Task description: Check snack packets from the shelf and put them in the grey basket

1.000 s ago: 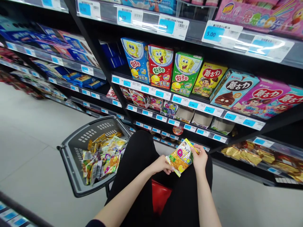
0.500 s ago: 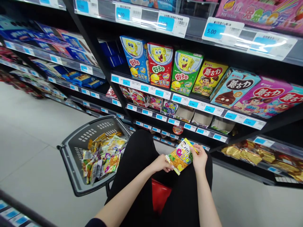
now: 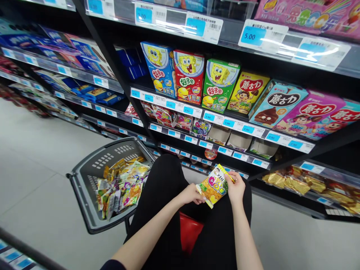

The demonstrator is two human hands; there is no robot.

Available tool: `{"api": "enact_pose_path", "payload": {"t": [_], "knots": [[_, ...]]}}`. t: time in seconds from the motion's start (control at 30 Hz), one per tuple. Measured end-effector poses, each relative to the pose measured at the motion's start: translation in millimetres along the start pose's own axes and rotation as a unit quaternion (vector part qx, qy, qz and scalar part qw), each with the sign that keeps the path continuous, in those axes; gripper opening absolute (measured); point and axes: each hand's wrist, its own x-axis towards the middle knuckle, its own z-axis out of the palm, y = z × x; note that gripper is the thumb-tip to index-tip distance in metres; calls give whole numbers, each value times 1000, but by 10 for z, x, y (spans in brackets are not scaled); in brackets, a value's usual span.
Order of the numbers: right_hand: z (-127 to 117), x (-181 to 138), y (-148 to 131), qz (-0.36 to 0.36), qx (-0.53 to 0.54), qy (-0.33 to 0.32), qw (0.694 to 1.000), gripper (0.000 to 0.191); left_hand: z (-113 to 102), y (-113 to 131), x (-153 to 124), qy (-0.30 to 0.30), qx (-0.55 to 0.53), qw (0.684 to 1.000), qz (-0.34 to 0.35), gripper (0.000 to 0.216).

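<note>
A yellow snack packet (image 3: 214, 186) with a pink round label is held between both hands above my black-trousered knees. My left hand (image 3: 192, 195) pinches its lower left corner with closed fingers. My right hand (image 3: 235, 188) grips its upper right edge, fingers curled round it. To the left stands a grey shopping basket (image 3: 84, 179) holding several bright snack packets (image 3: 121, 186).
Black shop shelves (image 3: 219, 120) with blue price tags rise ahead, carrying cartoon snack boxes (image 3: 189, 78) and gold-wrapped packets (image 3: 292, 183) low on the right. A red thing (image 3: 189, 230) shows between my legs. Grey floor (image 3: 36, 176) lies on the left.
The packet has tilted a little more upright between my hands, its label turning toward me. The view drifted slightly.
</note>
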Motion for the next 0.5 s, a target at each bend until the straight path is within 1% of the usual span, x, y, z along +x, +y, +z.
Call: {"api": "enact_pose_path", "payload": {"t": [0.17, 0.5], "knots": [[1, 6, 7, 0, -9, -2, 1000, 29, 9, 21, -13, 7, 4, 1000, -10, 23], [2, -1, -20, 6, -7, -12, 1000, 26, 7, 29, -17, 0, 3, 1000, -13, 21]]}}
